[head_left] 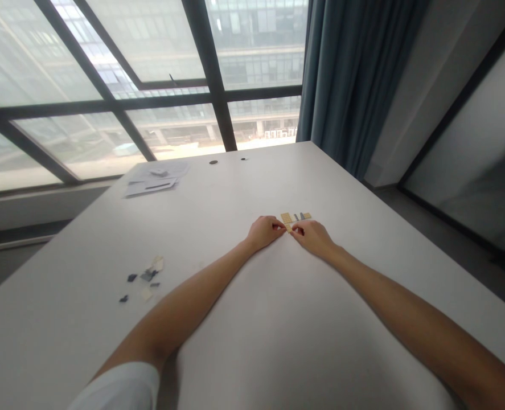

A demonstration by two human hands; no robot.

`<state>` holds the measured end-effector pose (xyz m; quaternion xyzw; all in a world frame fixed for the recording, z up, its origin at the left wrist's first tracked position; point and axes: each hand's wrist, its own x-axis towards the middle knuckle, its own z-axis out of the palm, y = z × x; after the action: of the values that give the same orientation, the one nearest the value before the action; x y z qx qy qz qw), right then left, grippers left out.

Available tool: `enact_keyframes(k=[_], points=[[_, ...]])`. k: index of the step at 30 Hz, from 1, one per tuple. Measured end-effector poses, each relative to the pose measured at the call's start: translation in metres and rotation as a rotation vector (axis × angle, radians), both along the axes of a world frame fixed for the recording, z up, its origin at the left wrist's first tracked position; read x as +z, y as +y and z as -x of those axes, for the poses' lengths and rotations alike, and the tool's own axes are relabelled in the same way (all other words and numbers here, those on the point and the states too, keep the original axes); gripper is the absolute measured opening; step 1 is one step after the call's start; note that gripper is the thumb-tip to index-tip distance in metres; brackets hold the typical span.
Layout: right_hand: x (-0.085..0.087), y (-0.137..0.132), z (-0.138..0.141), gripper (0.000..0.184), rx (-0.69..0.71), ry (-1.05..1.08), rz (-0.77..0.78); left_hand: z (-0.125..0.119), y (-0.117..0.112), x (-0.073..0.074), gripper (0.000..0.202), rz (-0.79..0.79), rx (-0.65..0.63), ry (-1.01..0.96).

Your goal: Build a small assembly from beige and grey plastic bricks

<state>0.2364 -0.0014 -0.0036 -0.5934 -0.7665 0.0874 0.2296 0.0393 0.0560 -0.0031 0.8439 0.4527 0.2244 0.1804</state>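
Note:
Both my arms reach out over a white table (278, 319). My left hand (264, 231) and my right hand (312, 236) meet at mid-table, fingers curled and pinching a small tan flat piece (289, 228) between them. Just beyond the fingertips lies a short row of small flat pieces (297, 217), tan and dark grey, flat on the table. What exactly each finger grips is too small to tell.
A scatter of small dark and pale pieces (146, 278) lies at the left of the table. Papers (154, 179) rest near the far left edge, with two small dark discs (213, 162) beyond. A large window and a blue curtain (350, 80) stand behind the table.

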Motion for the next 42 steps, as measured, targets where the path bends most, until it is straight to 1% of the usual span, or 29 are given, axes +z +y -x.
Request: enact_keyframes(k=[8, 21, 27, 30, 36, 42], points=[[0.0005, -0.0012, 0.0, 0.018, 0.01, 0.003, -0.007, 0.0009, -0.0008, 0.0008, 0.025, -0.009, -0.016, 0.005], [-0.0026, -0.0011, -0.0002, 0.019, 0.016, 0.003, -0.015, 0.0011, -0.0007, -0.0007, 0.023, -0.009, 0.002, -0.004], [-0.0015, -0.0018, -0.0006, 0.02, 0.033, 0.003, -0.008, 0.0017, 0.001, -0.003, 0.022, -0.015, -0.012, -0.001], [-0.0025, -0.0018, -0.0021, 0.02, 0.042, 0.01, -0.025, 0.0019, 0.0011, -0.0019, 0.023, -0.028, -0.027, 0.003], [-0.0064, -0.0027, -0.0032, 0.023, -0.038, 0.063, -0.119, 0.0016, -0.0021, 0.004, 0.023, -0.052, -0.047, 0.01], [-0.0078, -0.003, -0.0036, 0.023, -0.117, 0.154, -0.181, 0.0013, -0.0043, 0.0047, 0.022, -0.057, -0.041, -0.009]])
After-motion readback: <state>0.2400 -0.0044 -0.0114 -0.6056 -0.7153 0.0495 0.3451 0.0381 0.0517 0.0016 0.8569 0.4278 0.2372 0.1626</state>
